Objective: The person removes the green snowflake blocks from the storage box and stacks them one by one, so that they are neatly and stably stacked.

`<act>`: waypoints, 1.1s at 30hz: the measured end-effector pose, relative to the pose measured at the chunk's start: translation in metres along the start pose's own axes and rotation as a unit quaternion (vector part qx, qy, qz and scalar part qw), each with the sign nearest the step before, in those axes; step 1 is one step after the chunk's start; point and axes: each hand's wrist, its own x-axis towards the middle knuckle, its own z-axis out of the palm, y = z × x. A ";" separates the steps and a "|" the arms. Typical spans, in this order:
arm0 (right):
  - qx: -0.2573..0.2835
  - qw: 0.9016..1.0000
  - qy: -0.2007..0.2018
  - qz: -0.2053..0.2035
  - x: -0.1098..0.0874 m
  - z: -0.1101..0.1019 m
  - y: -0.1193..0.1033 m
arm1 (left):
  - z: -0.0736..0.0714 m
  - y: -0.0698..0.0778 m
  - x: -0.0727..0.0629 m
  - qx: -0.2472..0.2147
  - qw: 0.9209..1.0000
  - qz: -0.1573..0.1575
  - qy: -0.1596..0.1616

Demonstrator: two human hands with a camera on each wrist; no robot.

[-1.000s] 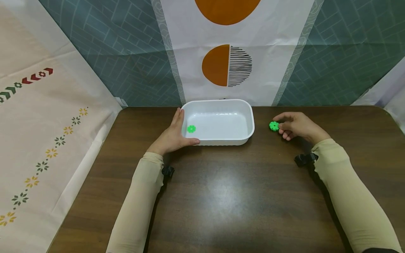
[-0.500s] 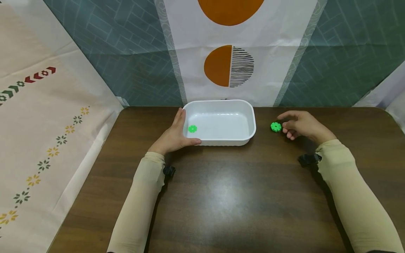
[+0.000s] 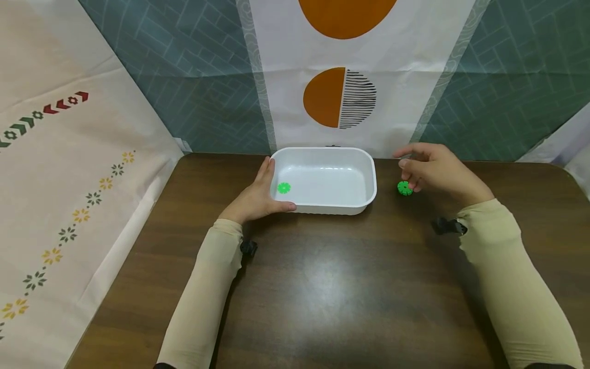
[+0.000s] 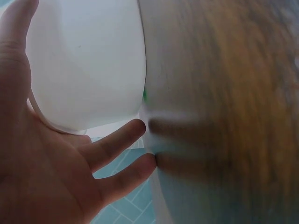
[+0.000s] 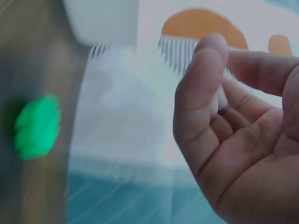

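Observation:
My left hand holds the left end of a white plastic tray, thumb along the front wall and fingers at the left side. In the left wrist view, two spread fingers reach past the tray to the table. Inside the tray, near its left end, lies a green notched disc. A second green notched disc lies on the table to the right of the tray. Above it hovers my right hand, fingers loosely bent and holding nothing; the right wrist view shows this disc apart from the fingers.
The brown wooden table ends at a back edge just behind the tray. A hanging cloth with orange circles rises there, and a pale patterned cloth borders the left side.
My right hand, whose fingertips were at the disc on the table a second ago, has let go and risen above it. The left hand stays at the tray, and the head view has shifted slightly.

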 end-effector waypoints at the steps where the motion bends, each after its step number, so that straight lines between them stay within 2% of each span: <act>1: -0.001 1.000 -0.005 -0.009 0.003 0.004 -0.007 | 0.000 0.000 0.000 0.000 1.000 0.002 -0.001; 10: -0.009 0.998 -0.053 -0.044 0.045 0.045 -0.058 | -0.004 0.000 0.000 -0.005 1.000 0.005 -0.024; 14: -0.017 0.994 -0.078 -0.068 0.071 0.064 -0.070 | -0.006 0.001 0.000 0.002 0.999 -0.003 -0.033; 20: -0.036 0.991 -0.111 -0.062 0.104 0.097 -0.083 | -0.008 0.005 -0.003 0.002 0.999 -0.014 -0.043; 26: -0.055 0.986 -0.142 -0.070 0.131 0.124 -0.081 | -0.010 0.006 -0.003 0.006 0.998 -0.016 -0.053; 33: -0.052 0.982 -0.170 -0.064 0.157 0.155 -0.062 | -0.010 0.005 -0.003 0.006 0.998 -0.010 -0.058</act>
